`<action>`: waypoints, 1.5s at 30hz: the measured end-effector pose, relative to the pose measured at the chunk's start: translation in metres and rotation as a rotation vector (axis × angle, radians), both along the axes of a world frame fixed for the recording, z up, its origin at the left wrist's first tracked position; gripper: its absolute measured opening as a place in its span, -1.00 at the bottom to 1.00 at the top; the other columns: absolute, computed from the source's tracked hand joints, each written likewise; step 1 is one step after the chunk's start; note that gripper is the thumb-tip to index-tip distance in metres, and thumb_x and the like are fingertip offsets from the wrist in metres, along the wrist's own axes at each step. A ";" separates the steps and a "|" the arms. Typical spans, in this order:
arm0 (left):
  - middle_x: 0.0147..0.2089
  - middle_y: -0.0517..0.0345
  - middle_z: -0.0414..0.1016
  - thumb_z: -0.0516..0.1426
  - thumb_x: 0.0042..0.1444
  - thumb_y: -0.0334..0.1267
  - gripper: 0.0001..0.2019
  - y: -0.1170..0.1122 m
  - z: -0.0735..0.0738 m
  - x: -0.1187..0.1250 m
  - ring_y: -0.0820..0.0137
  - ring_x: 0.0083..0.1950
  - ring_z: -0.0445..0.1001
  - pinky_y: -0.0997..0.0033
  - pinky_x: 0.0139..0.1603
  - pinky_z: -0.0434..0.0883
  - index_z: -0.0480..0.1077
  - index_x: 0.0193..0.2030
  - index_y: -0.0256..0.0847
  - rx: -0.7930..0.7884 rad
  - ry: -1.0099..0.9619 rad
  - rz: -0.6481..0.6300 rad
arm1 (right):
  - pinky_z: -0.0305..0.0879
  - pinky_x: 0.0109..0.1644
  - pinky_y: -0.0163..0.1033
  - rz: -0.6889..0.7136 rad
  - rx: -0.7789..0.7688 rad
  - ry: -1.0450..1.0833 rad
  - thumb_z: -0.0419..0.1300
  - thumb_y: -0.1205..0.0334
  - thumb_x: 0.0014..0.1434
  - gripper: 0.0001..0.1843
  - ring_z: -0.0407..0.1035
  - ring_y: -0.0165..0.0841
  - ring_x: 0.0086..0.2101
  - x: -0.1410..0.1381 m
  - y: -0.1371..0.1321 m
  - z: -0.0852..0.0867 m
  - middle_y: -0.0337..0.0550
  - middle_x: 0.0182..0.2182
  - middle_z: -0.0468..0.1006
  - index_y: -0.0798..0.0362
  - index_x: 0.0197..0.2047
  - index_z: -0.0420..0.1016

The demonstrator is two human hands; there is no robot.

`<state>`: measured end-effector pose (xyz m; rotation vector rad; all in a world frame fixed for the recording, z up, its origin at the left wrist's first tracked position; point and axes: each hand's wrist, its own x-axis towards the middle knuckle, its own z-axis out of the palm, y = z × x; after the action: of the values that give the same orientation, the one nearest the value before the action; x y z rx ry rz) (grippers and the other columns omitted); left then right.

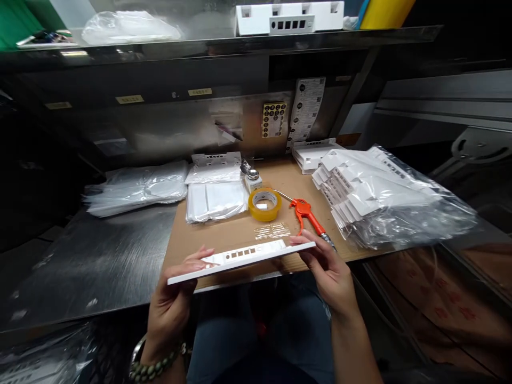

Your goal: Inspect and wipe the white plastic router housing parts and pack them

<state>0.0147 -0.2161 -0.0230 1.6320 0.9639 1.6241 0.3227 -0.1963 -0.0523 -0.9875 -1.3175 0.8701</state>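
A: At a packing desk (92, 261), you hold a long white plastic panel (240, 258) in both hands, just above the near edge of the cardboard mat (224, 234). It is tilted, with the left end lower.

B: Your left hand (172, 304) grasps that lower end from beneath, thumb laid on top, fingers (200, 255) closed on the panel. A bead bracelet (160, 365) circles the wrist.

A: Your right hand (328, 266) pinches the higher end, its fingers clamped on the edge. A row of rectangular openings runs along the panel's middle.

B: Beyond the panel, on the mat, small strips of labels (272, 231) lie flat. Past them sits a roll of yellow tape (264, 204).

A: Just right of the tape lies an orange air blow gun (306, 213), its handle reaching toward your right fingers. Whether it touches them cannot be told.

B: Further right, a clear bag of stacked white plastic parts (380, 197) spills over the desk's edge.

A: Left of the tape, flat bagged white panels (216, 200) rest on the mat. More clear bags (136, 186) pile up on the bare steel further left.

B: At the back wall hangs a sticker sheet (274, 120). On the shelf (200, 45) overhead stands a white housing (290, 17) with square ports.
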 end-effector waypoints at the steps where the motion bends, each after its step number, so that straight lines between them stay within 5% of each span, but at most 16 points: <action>1: -0.06 0.18 0.65 0.11 0.40 -0.34 -0.85 0.000 0.000 0.001 0.14 0.22 0.56 -0.03 0.42 0.33 0.51 -0.02 -0.09 0.011 0.009 -0.007 | 0.46 0.26 -0.11 -0.012 0.007 -0.002 0.23 0.25 0.40 -0.58 0.56 -0.27 0.08 0.000 0.000 -0.001 -0.19 0.09 0.65 -0.23 0.28 0.47; 8: -0.06 0.19 0.65 0.11 0.42 -0.30 -0.84 0.001 0.006 0.007 0.23 0.23 0.55 0.08 0.46 0.29 0.51 0.00 -0.06 0.044 0.035 -0.054 | 0.48 0.24 -0.17 -0.082 0.044 -0.033 0.28 0.28 0.36 -0.64 0.58 -0.28 0.05 0.003 0.000 -0.009 -0.21 -0.01 0.71 -0.17 0.18 0.53; 14: -0.08 0.15 0.65 0.10 0.42 -0.28 -0.84 0.001 0.006 0.006 0.16 0.24 0.55 -0.06 0.46 0.28 0.52 0.00 -0.06 0.056 0.021 -0.067 | 0.51 0.20 -0.23 -0.098 0.087 -0.035 0.31 0.33 0.31 -0.64 0.61 -0.31 0.01 0.003 0.003 -0.011 -0.24 -0.04 0.72 -0.14 0.14 0.55; 23: -0.11 0.12 0.67 0.14 0.39 -0.31 -0.85 0.000 0.002 -0.001 0.13 0.15 0.61 -0.14 0.43 0.32 0.54 -0.03 -0.07 0.058 0.004 -0.015 | 0.53 0.21 -0.03 -0.050 0.029 -0.033 0.31 0.22 0.32 -0.65 0.61 -0.21 0.01 -0.001 0.007 -0.008 -0.15 -0.03 0.71 -0.15 0.16 0.57; 26: -0.11 0.16 0.68 0.16 0.37 -0.31 -0.86 -0.003 -0.002 -0.012 0.22 0.04 0.66 -0.06 0.37 0.40 0.55 -0.04 -0.08 0.083 -0.078 0.092 | 0.58 0.12 -0.03 0.046 0.001 -0.164 0.33 0.10 0.30 -0.58 0.62 -0.18 -0.04 0.003 0.038 0.003 -0.10 -0.01 0.70 -0.09 0.21 0.56; 29: -0.08 0.23 0.66 0.24 0.31 -0.31 -0.88 -0.008 -0.009 -0.027 0.38 -0.03 0.64 0.32 0.19 0.52 0.55 -0.04 -0.07 0.097 -0.188 0.350 | 0.55 0.09 -0.04 -0.007 0.014 -0.572 0.19 0.01 0.38 -0.63 0.59 -0.15 0.00 -0.001 0.093 0.026 -0.05 0.02 0.69 0.00 0.10 0.64; 31: -0.08 0.24 0.65 0.31 0.25 -0.30 -0.87 -0.013 -0.013 -0.037 0.43 -0.04 0.62 0.49 0.09 0.51 0.56 -0.06 -0.09 0.104 -0.201 0.551 | 0.51 0.09 -0.08 -0.038 -0.010 -0.869 0.12 0.07 0.42 -0.66 0.58 -0.16 0.01 -0.012 0.134 0.041 -0.06 0.02 0.70 -0.01 0.03 0.69; 35: -0.14 0.25 0.65 0.37 0.17 -0.24 -0.82 -0.021 -0.019 -0.051 0.41 -0.11 0.58 0.46 0.08 0.48 0.56 -0.09 -0.12 0.060 -0.221 0.762 | 0.46 -0.02 -0.20 0.102 -0.076 -1.169 0.34 0.32 0.19 -0.83 0.61 -0.17 -0.12 -0.048 0.197 0.052 -0.13 -0.17 0.75 -0.07 -0.18 0.75; 40: -0.18 0.30 0.66 0.40 0.10 -0.15 -0.80 -0.031 -0.023 -0.067 0.36 -0.14 0.59 0.43 0.08 0.49 0.58 -0.16 -0.07 0.026 -0.190 0.891 | 0.40 -0.13 -0.27 0.234 -0.063 -1.388 0.39 0.44 0.04 -0.80 0.61 -0.18 -0.22 -0.069 0.217 0.055 -0.11 -0.28 0.74 -0.06 -0.32 0.74; 45: -0.16 0.27 0.67 0.38 0.11 -0.17 -0.84 -0.029 -0.019 -0.071 0.32 -0.13 0.65 0.42 0.04 0.57 0.59 -0.17 -0.07 0.089 -0.114 0.874 | 0.38 -0.07 -0.32 0.207 0.049 -1.366 0.21 0.15 0.33 -0.71 0.58 -0.27 -0.12 -0.056 0.226 0.084 -0.18 -0.05 0.71 -0.15 0.06 0.67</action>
<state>-0.0561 -0.2451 -0.0423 1.1947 1.7039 2.3016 0.2671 0.0297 0.0314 -1.4877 -2.5856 0.1954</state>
